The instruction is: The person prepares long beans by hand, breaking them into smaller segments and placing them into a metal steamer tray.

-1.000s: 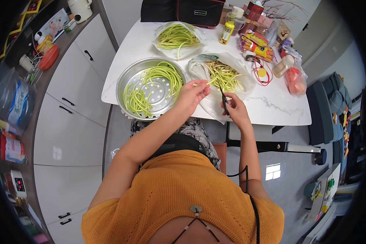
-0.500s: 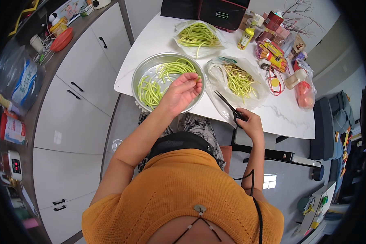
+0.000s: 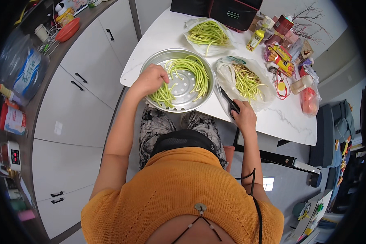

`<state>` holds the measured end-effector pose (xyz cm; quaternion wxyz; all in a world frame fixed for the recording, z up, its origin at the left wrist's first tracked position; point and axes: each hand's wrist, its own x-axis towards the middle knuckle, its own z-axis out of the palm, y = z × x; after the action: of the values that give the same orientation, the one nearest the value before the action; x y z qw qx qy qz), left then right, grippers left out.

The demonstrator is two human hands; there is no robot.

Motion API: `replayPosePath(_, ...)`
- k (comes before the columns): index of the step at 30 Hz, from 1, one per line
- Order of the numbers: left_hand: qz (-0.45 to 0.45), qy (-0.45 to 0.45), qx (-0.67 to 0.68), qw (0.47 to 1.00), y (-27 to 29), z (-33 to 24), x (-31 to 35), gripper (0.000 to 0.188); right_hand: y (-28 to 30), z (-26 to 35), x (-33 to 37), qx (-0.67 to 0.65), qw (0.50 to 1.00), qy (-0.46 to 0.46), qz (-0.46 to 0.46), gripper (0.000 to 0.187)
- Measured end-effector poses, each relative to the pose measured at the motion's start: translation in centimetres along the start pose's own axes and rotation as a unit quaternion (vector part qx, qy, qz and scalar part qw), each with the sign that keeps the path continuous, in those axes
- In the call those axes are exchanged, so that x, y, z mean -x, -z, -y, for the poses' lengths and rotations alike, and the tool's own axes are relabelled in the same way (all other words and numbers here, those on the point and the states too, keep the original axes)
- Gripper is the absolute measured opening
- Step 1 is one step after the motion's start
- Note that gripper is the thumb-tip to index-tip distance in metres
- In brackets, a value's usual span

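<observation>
- Since the earlier frame, the left hand (image 3: 151, 78) has gone from over the right side of the steamer pan (image 3: 185, 86) to its left side; the right hand (image 3: 245, 115) has kept hold of the scissors (image 3: 231, 103).
- The left fingers are bent and bunched, tips pointing down into the pan; whether they pinch a stem or have let go cannot be told, as the hand covers the spot.
- Right under and just below those fingertips lies the left cluster of green stems (image 3: 163, 97), loosely tangled on the perforated metal.
- To the right of the same fingertips, past some bare metal, a second bundle of stems (image 3: 197, 73) curves along the pan's far and right wall.
- The right fingers are wrapped around the scissors' black handles; the blades point away from them, up and left, near the pan's right rim.
- Beyond the right fingers, a white plastic bag (image 3: 227, 75) lies open with more stems (image 3: 249, 86), some brownish at the far end.
- Farther from both hands, beyond the pan, another bag holds long green stems (image 3: 208, 33).
- All of these rest on the white table (image 3: 286, 118).
</observation>
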<state>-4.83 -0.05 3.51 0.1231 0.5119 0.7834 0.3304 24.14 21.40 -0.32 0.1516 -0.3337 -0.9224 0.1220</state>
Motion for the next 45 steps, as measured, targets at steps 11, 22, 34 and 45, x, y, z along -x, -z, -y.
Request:
replayPosePath(11,-0.073,-0.078,-0.275,0.956,-3.2,-0.2,-0.4,0.009,1.7,0.2,-1.3,-0.047,0.999,0.016,-0.007,0.029)
replayPosePath(22,0.061,-0.041,-0.263,0.962,-9.6,-3.6,-2.7,0.018,0.7,2.0,-1.6,-0.145,0.988,0.049,-0.026,0.024)
replayPosePath(34,-0.140,-0.048,-0.024,0.989,-6.8,-7.0,-0.2,0.010,1.1,3.8,-2.3,-0.431,0.898,0.015,0.092,0.019)
replayPosePath(45,-0.167,-0.179,0.023,0.969,-8.0,-10.1,2.8,0.006,2.1,7.4,-2.7,-0.622,0.757,-0.022,0.199,0.018)
